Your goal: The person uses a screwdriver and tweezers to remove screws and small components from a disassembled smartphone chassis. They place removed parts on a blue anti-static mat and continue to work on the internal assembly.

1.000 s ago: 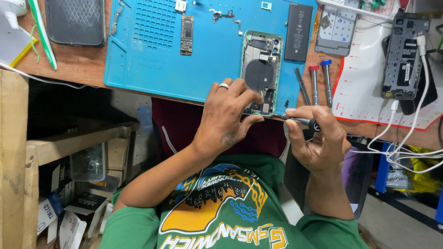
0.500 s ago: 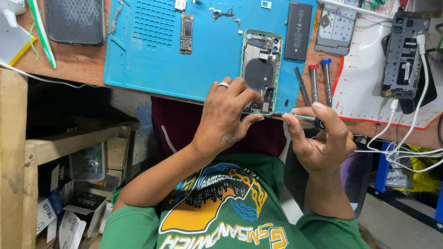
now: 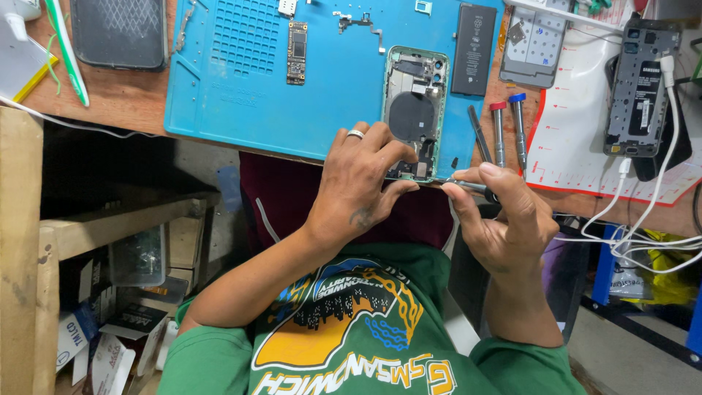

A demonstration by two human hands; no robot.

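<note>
blue repair mat on bench | opened phone shell at mat's near right edge | black battery right of shell | left hand fingers curled, pressing shell's bottom | right hand pinching screwdriver at shell's corner

Opened phone lies on mat, battery just right.

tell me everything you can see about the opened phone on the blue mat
The opened green-rimmed phone housing lies flat, insides up, near the blue silicone mat's front edge. A dark round coil sits mid-body, camera openings at one far corner. The left hand steadies its near end; the right hand aims a slim metal tool there.
</note>
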